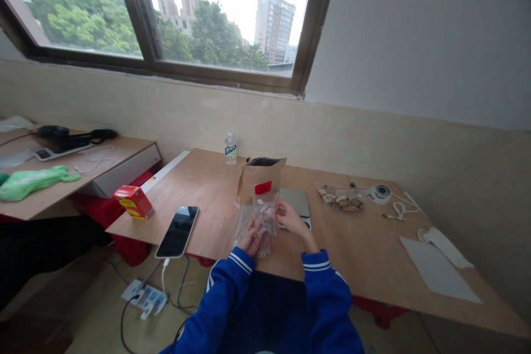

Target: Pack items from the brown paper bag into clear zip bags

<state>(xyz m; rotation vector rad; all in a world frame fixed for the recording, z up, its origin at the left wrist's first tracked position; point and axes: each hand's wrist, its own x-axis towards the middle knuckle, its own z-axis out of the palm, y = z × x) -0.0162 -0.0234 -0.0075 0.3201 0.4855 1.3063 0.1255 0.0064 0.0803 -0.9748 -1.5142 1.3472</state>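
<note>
Between my two hands is a clear zip bag (269,220) with a red seal line along its right edge; whether anything is inside is too small to tell. My left hand (250,239) is closed on its lower left part. The fingers of my right hand (289,217) pinch the bag near its right edge. More clear plastic bags (244,221) lie under and beside it on the table. Just behind stands an open brown paper pouch (261,176) with a red label. A flat silver scale (295,202) sits behind my right hand, partly covered by it.
On the right are a clear bag of brownish pieces (342,199), a round white device (379,193) with a cable, and a white sheet (440,270). To the left are a phone (177,232), a red box (133,202) and a water bottle (230,149).
</note>
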